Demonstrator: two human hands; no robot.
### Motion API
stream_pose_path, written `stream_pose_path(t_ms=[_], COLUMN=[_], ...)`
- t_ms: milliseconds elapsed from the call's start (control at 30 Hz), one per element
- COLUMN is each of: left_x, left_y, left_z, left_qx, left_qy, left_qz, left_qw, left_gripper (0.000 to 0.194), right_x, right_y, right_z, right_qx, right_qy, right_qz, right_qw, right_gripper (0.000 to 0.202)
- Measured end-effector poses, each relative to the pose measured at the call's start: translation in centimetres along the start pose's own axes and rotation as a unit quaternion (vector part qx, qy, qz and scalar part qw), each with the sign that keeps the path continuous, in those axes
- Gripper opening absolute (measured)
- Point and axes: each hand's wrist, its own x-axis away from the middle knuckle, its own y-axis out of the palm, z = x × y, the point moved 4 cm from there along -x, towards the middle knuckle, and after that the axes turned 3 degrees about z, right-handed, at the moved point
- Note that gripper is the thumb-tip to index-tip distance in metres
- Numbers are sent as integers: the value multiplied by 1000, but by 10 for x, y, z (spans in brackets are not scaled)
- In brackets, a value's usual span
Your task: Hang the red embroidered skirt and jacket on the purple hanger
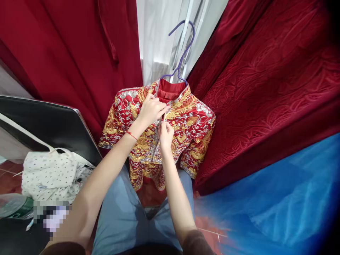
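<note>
A red jacket [186,120] with gold and silver embroidery hangs on a purple hanger [183,56], its collar at the top. My left hand [152,109], with a red string on the wrist, pinches the jacket's front edge just below the collar. Slightly lower, my right hand [166,132] has its fingers closed at the front opening. The small part between the fingertips of each hand is too hidden to make out. Below the hands, the front edges meet along a silver trim.
Red curtains [117,42] hang on both sides. At the left are a black chair back [50,120], a dotted white bag [50,173] and a plastic bottle [18,207]. Blue fabric [287,191] spreads at the lower right.
</note>
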Motion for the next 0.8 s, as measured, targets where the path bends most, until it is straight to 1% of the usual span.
stream_pose_path(t_ms=[100, 167, 233, 300, 333, 367, 400, 467, 500, 533, 567, 633, 667, 700, 733, 767, 800], left_x=[0, 3, 10, 26, 38, 54, 73, 118, 144, 169, 192, 231, 248, 263, 276, 287, 296], left_y=[6, 7, 5, 3, 3, 4, 6, 16, 25, 35, 48, 76, 87, 97, 103, 106, 107], left_z=[-6, -6, -2, 8, 15, 21, 28, 37, 39, 40, 41, 41, 41, 40, 40, 40, 39], left_qx=[0, -2, -7, -15, -18, -21, -23, -22, -23, -25, -27, -6, 18, 43, 66, 83, 94], left_qy=[17, 25, 32, 30, 20, 0, -32, -126, -190, -253, -308, -372, -397, -417, -437, -457, -474], left_qz=[17, 18, 19, 40, 66, 99, 144, 234, 266, 276, 254, 125, 64, 12, -23, -40, -44], left_qw=[1000, 1000, 999, 999, 997, 995, 989, 964, 945, 927, 917, 920, 916, 908, 897, 885, 874], left_gripper=[41, 36, 27, 18, 23, 33, 42, 53, 56, 54, 47, 20, 13, 14, 17, 19, 20], right_x=[11, 21, 32, 45, 52, 61, 71, 95, 108, 121, 133, 152, 157, 160, 161, 161, 159], right_y=[-15, -26, -36, -47, -53, -60, -67, -80, -86, -92, -97, -105, -107, -109, -111, -112, -114], right_z=[24, 41, 60, 83, 96, 110, 124, 152, 164, 175, 184, 197, 200, 202, 204, 204, 205], right_qx=[88, 134, 164, 194, 214, 239, 267, 286, 294, 300, 307, 322, 329, 337, 344, 350, 356], right_qy=[-14, -23, -22, -6, 6, 21, 35, 56, 67, 78, 88, 102, 106, 109, 112, 114, 116], right_qz=[22, 33, 36, 37, 37, 37, 38, 39, 40, 39, 37, 31, 26, 21, 15, 9, 5], right_qw=[996, 990, 986, 980, 976, 970, 962, 956, 953, 950, 947, 941, 938, 935, 932, 930, 927], right_gripper=[37, 35, 34, 34, 34, 33, 33, 31, 31, 31, 31, 30, 29, 28, 28, 29, 30])
